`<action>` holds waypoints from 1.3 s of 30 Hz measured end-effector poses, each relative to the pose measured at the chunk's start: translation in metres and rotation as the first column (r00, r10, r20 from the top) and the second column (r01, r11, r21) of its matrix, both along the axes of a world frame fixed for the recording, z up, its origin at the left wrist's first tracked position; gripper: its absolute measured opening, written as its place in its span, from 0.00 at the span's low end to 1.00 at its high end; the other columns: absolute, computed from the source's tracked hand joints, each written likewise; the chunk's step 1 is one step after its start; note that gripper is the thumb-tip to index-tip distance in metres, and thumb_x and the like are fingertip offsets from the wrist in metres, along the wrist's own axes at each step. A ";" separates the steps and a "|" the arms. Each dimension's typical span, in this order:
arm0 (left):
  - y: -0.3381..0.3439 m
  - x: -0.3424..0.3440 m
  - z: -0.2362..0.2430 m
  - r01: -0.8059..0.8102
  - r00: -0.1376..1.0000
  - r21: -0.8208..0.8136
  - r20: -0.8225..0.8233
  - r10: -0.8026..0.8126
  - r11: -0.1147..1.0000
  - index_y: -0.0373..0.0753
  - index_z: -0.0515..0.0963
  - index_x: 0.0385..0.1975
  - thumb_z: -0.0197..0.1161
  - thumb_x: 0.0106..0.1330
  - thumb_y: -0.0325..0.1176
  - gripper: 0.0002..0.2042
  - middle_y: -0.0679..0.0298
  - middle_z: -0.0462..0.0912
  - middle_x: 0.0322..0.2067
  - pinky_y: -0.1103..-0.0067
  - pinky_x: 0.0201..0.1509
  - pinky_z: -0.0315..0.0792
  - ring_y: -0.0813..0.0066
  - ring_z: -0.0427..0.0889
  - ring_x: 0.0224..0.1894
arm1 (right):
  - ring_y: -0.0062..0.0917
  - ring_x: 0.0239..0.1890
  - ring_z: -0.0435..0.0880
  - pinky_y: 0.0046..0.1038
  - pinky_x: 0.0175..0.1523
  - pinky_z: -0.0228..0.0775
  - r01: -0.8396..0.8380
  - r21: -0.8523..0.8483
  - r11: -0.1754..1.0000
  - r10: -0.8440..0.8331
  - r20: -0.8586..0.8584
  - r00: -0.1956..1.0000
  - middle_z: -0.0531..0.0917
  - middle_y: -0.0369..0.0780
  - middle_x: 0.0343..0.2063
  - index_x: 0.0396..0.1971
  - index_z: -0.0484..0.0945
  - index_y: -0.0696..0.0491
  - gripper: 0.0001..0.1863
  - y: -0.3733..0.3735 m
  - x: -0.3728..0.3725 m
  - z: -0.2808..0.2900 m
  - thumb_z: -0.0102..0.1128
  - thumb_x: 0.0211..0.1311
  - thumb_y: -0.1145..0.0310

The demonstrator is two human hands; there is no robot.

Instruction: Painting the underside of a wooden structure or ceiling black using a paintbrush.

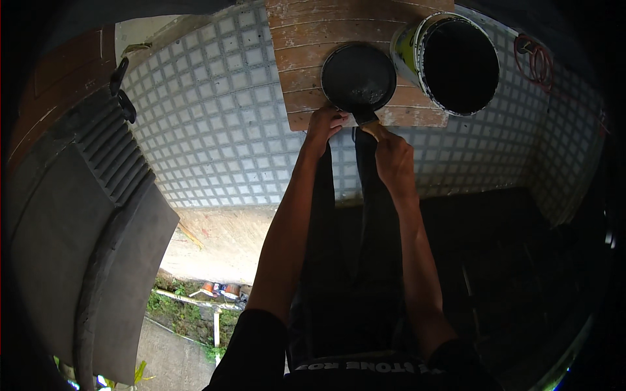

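My right hand (394,159) grips the wooden handle (372,129) of a flat brush, its dark head (364,115) at the near rim of a round, shallow container (357,75) with dark grey contents. My left hand (325,127) has its fingers curled at that container's near-left edge; whether they grip it or the board under it is unclear. The container lies on a worn slatted wooden board (300,78). Just right of it stands a large bucket (404,55) with a dark inside and yellow-green side.
A grey-and-white checked tiled surface (208,130) surrounds the board. A red coiled hose or cord (531,62) sits at the upper right. Dark grey panels (62,234), one slatted, and a brown panel (65,58) stand left. A pale pipe (218,335) and greenery show lower down.
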State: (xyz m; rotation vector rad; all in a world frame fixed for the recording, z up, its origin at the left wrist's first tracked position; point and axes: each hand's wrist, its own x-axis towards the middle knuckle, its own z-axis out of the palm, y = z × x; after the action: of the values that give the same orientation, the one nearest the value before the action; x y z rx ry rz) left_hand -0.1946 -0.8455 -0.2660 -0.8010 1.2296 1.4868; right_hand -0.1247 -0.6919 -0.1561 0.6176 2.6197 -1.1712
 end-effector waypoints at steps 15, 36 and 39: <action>0.000 -0.001 0.002 0.007 1.000 0.020 -0.009 -0.007 1.000 0.39 0.71 0.49 0.47 0.65 0.42 0.18 0.58 0.78 0.51 0.69 0.63 0.62 0.67 0.75 0.56 | 0.49 0.34 0.83 0.41 0.35 0.76 0.018 0.042 0.999 -0.031 0.325 0.945 0.81 0.57 0.30 0.41 0.79 0.59 0.15 -0.008 -0.020 0.013 0.46 0.56 0.79; -0.002 0.005 -0.007 -0.083 0.996 0.068 0.029 0.082 0.994 0.40 0.70 0.46 0.37 0.69 0.54 0.24 0.54 0.78 0.53 0.65 0.67 0.54 0.63 0.72 0.60 | 0.47 0.24 0.81 0.40 0.29 0.73 -0.105 -0.037 0.994 0.111 0.191 0.975 0.79 0.54 0.20 0.29 0.78 0.61 0.09 0.006 -0.022 -0.003 0.48 0.60 0.74; -0.002 0.004 -0.007 -0.087 0.995 0.049 0.046 0.085 0.995 0.40 0.71 0.47 0.38 0.68 0.53 0.23 0.54 0.79 0.53 0.65 0.68 0.52 0.63 0.71 0.60 | 0.48 0.26 0.82 0.40 0.30 0.73 -0.160 0.051 0.986 0.145 0.215 0.966 0.79 0.55 0.21 0.33 0.79 0.60 0.11 0.018 -0.020 -0.004 0.47 0.60 0.73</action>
State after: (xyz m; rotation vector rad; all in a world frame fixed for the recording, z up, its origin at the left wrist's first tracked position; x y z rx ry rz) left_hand -0.1904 -0.8470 -0.2734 -0.8570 1.1330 1.5556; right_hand -0.1442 -0.6737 -0.1596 0.5106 2.4856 -0.9209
